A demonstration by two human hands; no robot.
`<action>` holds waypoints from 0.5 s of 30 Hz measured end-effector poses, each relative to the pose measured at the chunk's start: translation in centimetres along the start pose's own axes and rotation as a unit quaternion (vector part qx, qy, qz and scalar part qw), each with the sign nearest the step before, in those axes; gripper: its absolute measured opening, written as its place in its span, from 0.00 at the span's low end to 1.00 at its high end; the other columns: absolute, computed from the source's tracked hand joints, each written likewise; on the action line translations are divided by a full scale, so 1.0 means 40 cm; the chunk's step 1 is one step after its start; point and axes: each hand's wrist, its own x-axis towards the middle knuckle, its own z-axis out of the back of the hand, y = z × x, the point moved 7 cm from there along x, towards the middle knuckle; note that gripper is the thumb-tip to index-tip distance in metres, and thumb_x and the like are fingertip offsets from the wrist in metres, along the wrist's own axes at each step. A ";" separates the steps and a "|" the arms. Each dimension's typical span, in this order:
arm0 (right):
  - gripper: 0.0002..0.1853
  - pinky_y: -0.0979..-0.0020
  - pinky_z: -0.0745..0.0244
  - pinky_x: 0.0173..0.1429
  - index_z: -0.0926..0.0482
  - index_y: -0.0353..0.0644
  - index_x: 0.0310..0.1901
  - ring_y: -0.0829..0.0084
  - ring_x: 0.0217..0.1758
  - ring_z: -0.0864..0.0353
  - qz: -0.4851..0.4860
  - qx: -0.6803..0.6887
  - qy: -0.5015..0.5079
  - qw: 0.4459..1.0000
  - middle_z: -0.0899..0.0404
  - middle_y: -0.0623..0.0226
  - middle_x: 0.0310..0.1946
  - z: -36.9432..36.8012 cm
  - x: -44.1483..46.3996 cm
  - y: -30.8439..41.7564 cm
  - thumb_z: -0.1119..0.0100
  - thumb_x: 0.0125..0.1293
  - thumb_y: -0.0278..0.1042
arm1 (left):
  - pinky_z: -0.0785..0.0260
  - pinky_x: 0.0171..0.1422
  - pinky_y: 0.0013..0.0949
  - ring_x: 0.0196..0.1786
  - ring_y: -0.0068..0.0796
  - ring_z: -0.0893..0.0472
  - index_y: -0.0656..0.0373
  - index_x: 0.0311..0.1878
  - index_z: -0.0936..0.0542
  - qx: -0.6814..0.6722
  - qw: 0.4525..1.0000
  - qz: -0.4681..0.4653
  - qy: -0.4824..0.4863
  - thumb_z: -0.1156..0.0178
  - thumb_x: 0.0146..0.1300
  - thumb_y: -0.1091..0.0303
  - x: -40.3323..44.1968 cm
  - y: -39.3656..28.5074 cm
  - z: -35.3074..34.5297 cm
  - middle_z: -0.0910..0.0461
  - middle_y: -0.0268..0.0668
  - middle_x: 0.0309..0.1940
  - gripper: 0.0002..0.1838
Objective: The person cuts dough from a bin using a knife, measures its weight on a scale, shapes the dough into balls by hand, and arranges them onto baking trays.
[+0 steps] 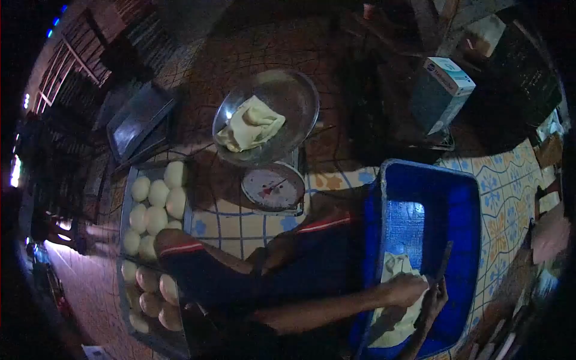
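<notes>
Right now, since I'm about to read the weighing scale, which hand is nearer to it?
Left. The left hand is at the dough in the blue tub, right of the weighing scale; the right hand is farther right, holding a dark tool.

Right fingers (442,294) around a dark tool (446,259), left fingers (414,289) by pale dough (391,337) in a blue tub (461,228)

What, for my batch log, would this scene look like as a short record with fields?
Left hand: gripping pale dough
Right hand: holding a dark, blade-like tool
Blue tub: under both hands, dough inside
Metal bowl: holds a folded dough lump
Dial scale: beside the bowl in view
Trays: hold rounded dough balls
Lighting: dim
</notes>
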 end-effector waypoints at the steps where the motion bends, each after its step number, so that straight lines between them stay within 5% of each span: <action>1: 0.21 0.79 0.51 0.18 0.29 0.37 0.62 0.88 0.14 0.45 -0.021 0.021 -0.036 0.999 0.36 0.80 0.14 0.013 -0.004 0.029 0.48 0.70 0.33 | 0.26 0.44 0.47 0.39 0.46 0.17 0.64 0.35 0.18 0.051 0.996 -0.010 0.079 0.43 0.50 0.73 0.023 -0.012 -0.077 0.18 0.48 0.33 0.09; 5: 0.21 0.78 0.52 0.19 0.29 0.35 0.62 0.88 0.14 0.46 0.016 -0.007 -0.068 0.998 0.36 0.80 0.14 0.048 0.004 0.076 0.48 0.70 0.34 | 0.27 0.42 0.45 0.39 0.43 0.18 0.62 0.27 0.19 0.167 0.972 0.004 0.164 0.41 0.49 0.72 0.017 0.051 -0.397 0.19 0.42 0.25 0.05; 13: 0.22 0.77 0.51 0.20 0.31 0.35 0.63 0.88 0.16 0.46 0.017 -0.080 -0.032 0.996 0.36 0.79 0.15 0.041 0.014 0.024 0.48 0.71 0.37 | 0.27 0.42 0.44 0.38 0.45 0.18 0.64 0.31 0.19 0.106 0.987 -0.014 0.121 0.40 0.50 0.71 -0.039 0.014 -0.313 0.18 0.44 0.29 0.07; 15: 0.19 0.77 0.42 0.22 0.27 0.31 0.57 0.84 0.23 0.33 -0.131 -0.088 0.083 0.984 0.27 0.71 0.23 -0.038 -0.027 0.035 0.47 0.68 0.31 | 0.28 0.43 0.49 0.39 0.47 0.18 0.65 0.34 0.20 0.041 0.988 0.024 -0.148 0.42 0.53 0.71 -0.051 0.010 -0.223 0.19 0.46 0.33 0.08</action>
